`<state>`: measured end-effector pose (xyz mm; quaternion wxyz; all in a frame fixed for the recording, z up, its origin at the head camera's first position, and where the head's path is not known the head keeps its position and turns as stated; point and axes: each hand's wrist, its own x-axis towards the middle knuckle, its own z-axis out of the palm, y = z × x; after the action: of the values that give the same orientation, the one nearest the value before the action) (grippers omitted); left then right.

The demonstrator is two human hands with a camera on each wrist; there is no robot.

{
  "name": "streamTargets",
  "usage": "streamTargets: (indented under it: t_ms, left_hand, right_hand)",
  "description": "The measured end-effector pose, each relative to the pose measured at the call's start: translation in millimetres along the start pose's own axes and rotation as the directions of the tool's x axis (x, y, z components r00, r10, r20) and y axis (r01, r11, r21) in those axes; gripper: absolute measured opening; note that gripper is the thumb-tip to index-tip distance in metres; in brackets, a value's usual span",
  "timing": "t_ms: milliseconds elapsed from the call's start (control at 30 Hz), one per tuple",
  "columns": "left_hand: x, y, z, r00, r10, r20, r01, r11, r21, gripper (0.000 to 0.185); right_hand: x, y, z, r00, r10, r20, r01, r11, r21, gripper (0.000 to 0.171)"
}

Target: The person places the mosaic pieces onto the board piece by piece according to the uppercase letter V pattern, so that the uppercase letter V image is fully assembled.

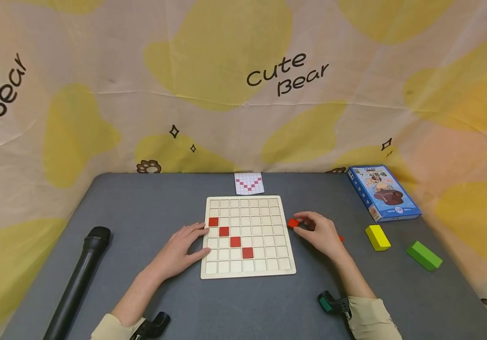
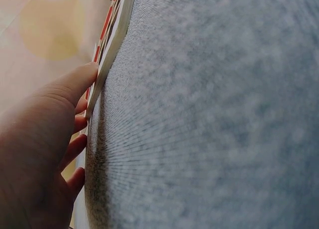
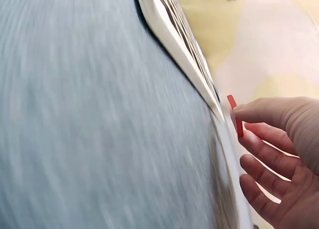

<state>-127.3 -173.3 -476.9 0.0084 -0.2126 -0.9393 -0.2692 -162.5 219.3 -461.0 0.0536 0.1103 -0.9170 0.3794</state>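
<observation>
Grey table [image 1: 141, 212] is taking up most of the view, with both forearms coming in from the near edge, cream sleeves, a clip on each wrist.

Wooden grid board [image 1: 248, 236] is sitting between the two hands. It's holding four red tiles [image 1: 235, 241] running in a diagonal, one per cell, stepping down toward the near side. The other cells are bare wood.

Left hand [image 1: 181, 252] is lying flat, palm down, fingers straight and relaxed, gripping nothing. The fingertips are pressing against the board's left edge; the left wrist view is showing them [image 2: 79, 82] right up on that edge.

Right hand [image 1: 320, 231] is resting just off the board's right edge, wrist on the table, fingers curled. Thumb and forefinger are pinching one red tile [image 1: 293, 223] out at the fingertips, between them and the board's edge, not touching the board. The right wrist view is showing it edge-on [image 3: 235, 115] under the thumb. A bit of red [image 1: 340, 239] is peeking out behind the heel of that hand; can't tell what it is.

Rest of the count: one black cylinder [image 1: 79, 278] lying well left of the left hand, one blue box [image 1: 382, 192] far right, one green block [image 1: 424, 255], one yellow block [image 1: 377, 237] right of the right hand, and one pattern card [image 1: 249, 183] just past the board's far edge.
</observation>
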Motion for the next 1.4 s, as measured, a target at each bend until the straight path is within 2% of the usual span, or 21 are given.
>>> streamTargets:
  t_ms: [267,500,900,1233,1400]
  left_hand:
    - [0.5,-0.3,-0.3,1.000,0.002,0.007,-0.002,1.000,-0.003,0.058]
    - [0.1,-0.3,0.2,1.000,0.006,0.008,-0.006,1.000,-0.006,0.057]
    - [-0.5,-1.2,0.1,1.000,0.007,0.002,-0.007,1.000,-0.004,0.058]
    - [-0.3,-0.4,-0.7,1.000,0.011,-0.001,-0.011,1.000,-0.007,0.058]
    - [0.1,-1.0,-0.4,1.000,0.017,-0.003,-0.017,1.000,-0.004,0.057]
  right_hand:
    - [-1.9,-23.6,20.8,0.997,-0.047,0.069,0.041,0.995,0.090,0.032]
    - [-6.4,-38.2,35.9,0.982,-0.118,0.148,0.099,0.987,0.127,0.031]
    - [-4.0,-43.8,46.5,0.954,-0.219,0.205,0.214,0.976,0.049,0.027]
    - [-2.4,-47.1,50.3,0.933,-0.306,0.192,0.303,0.952,0.045,0.026]
    - [-3.6,-49.5,50.6,0.932,-0.308,0.192,0.305,0.951,0.047,0.026]
